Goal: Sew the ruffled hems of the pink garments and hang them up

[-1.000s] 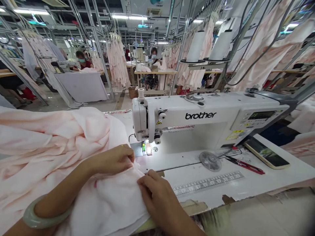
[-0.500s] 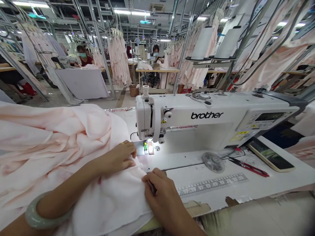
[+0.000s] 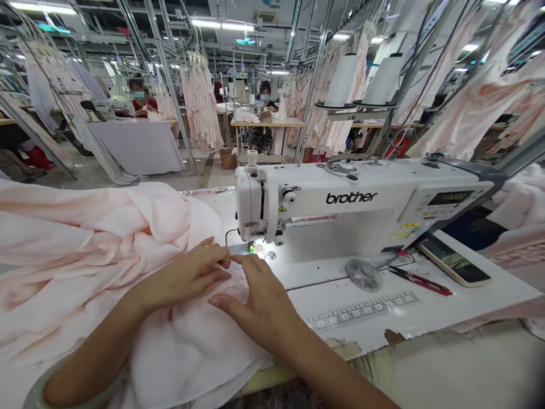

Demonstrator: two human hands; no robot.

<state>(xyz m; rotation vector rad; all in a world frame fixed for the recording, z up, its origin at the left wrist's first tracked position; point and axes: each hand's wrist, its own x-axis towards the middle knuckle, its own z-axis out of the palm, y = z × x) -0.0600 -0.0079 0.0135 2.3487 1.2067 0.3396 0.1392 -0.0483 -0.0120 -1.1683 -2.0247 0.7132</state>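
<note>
Pale pink fabric (image 3: 204, 335) spreads over the left of the table and piles up in folds. My left hand (image 3: 191, 272) is closed on this fabric, its fingers curled close to the needle area of the white sewing machine (image 3: 315, 196). Beside it, my right hand (image 3: 266, 304) lies over the fabric, thumb and fingers apart. Its index fingertip meets the fingertips of my left hand. A small green-and-yellow part (image 3: 251, 249) shows by the lit presser foot area, partly hidden. The fabric edge under my hands is covered.
Right of my hands are a printed ruler strip (image 3: 361, 311), a clear round disc (image 3: 364, 275), red-handled thread snips (image 3: 421, 280) and a phone (image 3: 453, 260). Thread cones (image 3: 343, 79) stand behind the machine. Further back, people work among hanging pink garments (image 3: 200, 102).
My right hand has moved up and left from the fabric's near edge to my left fingertips, and its thumb has spread. The view has shifted slightly.
</note>
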